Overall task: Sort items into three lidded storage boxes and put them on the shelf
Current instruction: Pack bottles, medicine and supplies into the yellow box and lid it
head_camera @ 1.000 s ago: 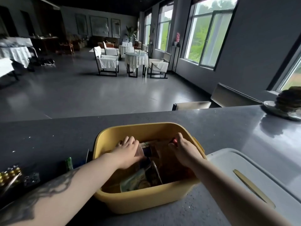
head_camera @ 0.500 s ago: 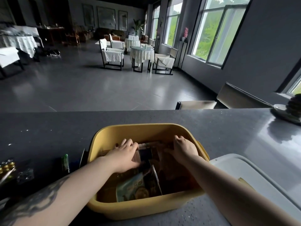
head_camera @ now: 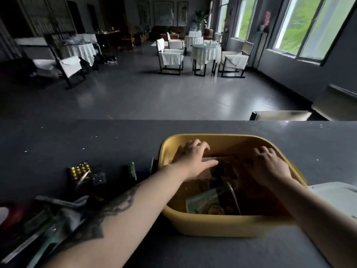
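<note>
Both hands, left hand (head_camera: 193, 159) and right hand (head_camera: 270, 167), press loose-fingered on packets in 1 yellow box (head_camera: 222, 225); its white lid (head_camera: 336, 194) is off, blister packs (head_camera: 81, 171) unsorted.

**One head-worn view, looking forward and down**

There is a single wide-angle camera, worn on the person's head. It faces forward and tilts down across the dark table (head_camera: 116, 140), whose far edge runs level across the middle of the picture. The nearest part of the scene lies low in the frame: both forearms enter from the bottom corners and reach to the yellow box (head_camera: 222, 223), which sits close below the lens, right of centre. Above the table edge the view runs far down a long room to white-draped chairs (head_camera: 171, 57) and tall windows (head_camera: 301, 26) at the right. Straight lines bow toward the edges.
</note>
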`<state>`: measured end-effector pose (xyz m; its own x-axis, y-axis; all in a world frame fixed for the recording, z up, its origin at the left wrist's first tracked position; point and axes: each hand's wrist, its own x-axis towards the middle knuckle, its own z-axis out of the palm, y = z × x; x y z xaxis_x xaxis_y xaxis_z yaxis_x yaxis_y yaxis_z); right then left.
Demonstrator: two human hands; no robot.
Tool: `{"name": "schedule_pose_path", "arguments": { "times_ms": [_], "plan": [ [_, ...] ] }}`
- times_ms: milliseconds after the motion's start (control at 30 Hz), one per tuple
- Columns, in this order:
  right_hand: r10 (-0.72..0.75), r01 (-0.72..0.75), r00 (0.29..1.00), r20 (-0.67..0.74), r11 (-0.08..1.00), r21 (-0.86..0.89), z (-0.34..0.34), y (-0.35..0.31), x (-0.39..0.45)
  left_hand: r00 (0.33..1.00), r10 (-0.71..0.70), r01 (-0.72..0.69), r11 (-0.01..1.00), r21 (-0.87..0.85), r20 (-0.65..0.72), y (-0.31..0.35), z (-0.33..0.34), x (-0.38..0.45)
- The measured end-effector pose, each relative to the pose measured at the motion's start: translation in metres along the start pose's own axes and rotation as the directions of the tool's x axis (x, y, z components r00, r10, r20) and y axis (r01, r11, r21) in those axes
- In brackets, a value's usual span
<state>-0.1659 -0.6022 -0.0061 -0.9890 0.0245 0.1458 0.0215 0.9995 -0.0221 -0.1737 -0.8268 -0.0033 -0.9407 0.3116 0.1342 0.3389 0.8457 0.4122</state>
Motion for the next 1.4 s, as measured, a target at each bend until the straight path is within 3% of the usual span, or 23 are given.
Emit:
{"name": "schedule_pose_path", "arguments": {
  "times_ms": [67, 133, 233, 333, 433, 533, 633, 700, 867, 1033, 1167, 1233, 1333, 1400],
  "plan": [
    [-0.017, 0.021, 0.992, -0.126, 0.999, 0.035, -0.010, -0.002, -0.009, 0.941, -0.089, -0.001, 0.964, -0.267, -0.327, 0.003, -0.015, -0.010],
    [0.037, -0.016, 0.983, -0.179, 0.992, 0.122, -0.019, -0.011, -0.015, 0.788, -0.207, -0.028, 0.929, -0.370, -0.579, -0.004, -0.030, -0.029],
    [0.109, -0.006, 0.965, -0.239, 0.919, 0.395, -0.027, -0.051, -0.029, 0.631, -0.325, -0.028, 0.898, -0.439, -0.705, -0.031, -0.040, -0.071],
    [0.045, 0.166, 0.942, -0.333, 0.801, 0.576, -0.032, -0.116, -0.057, 0.606, -0.429, 0.011, 0.847, -0.532, -0.670, -0.071, -0.035, -0.117],
    [-0.131, 0.365, 0.916, -0.379, 0.666, 0.651, -0.034, -0.179, -0.087, 0.606, -0.553, 0.204, 0.803, -0.560, -0.572, -0.117, -0.026, -0.161],
    [-0.340, 0.530, 0.848, -0.407, 0.539, 0.654, -0.032, -0.230, -0.105, 0.586, -0.586, 0.411, 0.810, -0.417, -0.560, -0.158, -0.022, -0.194],
    [-0.471, 0.612, 0.785, -0.403, 0.489, 0.621, -0.023, -0.272, -0.108, 0.606, -0.621, 0.511, 0.783, -0.356, -0.497, -0.185, -0.019, -0.207],
    [-0.497, 0.602, 0.789, -0.361, 0.505, 0.619, -0.007, -0.294, -0.101, 0.647, -0.647, 0.556, 0.763, -0.331, -0.403, -0.197, -0.014, -0.209],
    [-0.310, 0.300, 0.945, -0.109, 0.678, 0.671, 0.050, -0.337, -0.062, 0.739, -0.633, 0.600, 0.774, -0.202, -0.232, -0.222, -0.011, -0.207],
    [-0.176, 0.120, 0.980, 0.095, 0.898, 0.424, 0.094, -0.361, -0.023, 0.805, -0.545, 0.547, 0.835, -0.065, -0.234, -0.235, -0.007, -0.211],
    [-0.208, 0.180, 0.975, 0.081, 0.947, 0.264, 0.114, -0.365, -0.018, 0.786, -0.565, 0.549, 0.824, -0.137, -0.250, -0.239, -0.003, -0.208],
    [-0.256, 0.235, 0.966, 0.042, 0.934, 0.270, 0.118, -0.363, -0.021, 0.754, -0.606, 0.544, 0.793, -0.276, -0.254, -0.238, 0.000, -0.205],
    [-0.315, 0.309, 0.949, -0.031, 0.904, 0.296, 0.116, -0.359, -0.029, 0.682, -0.703, 0.526, 0.662, -0.534, -0.201, -0.231, -0.001, -0.200],
    [-0.305, 0.310, 0.949, -0.079, 0.858, 0.409, 0.106, -0.357, -0.038, 0.652, -0.717, 0.470, 0.639, -0.609, -0.249, -0.226, -0.008, -0.200]
  ]
}}
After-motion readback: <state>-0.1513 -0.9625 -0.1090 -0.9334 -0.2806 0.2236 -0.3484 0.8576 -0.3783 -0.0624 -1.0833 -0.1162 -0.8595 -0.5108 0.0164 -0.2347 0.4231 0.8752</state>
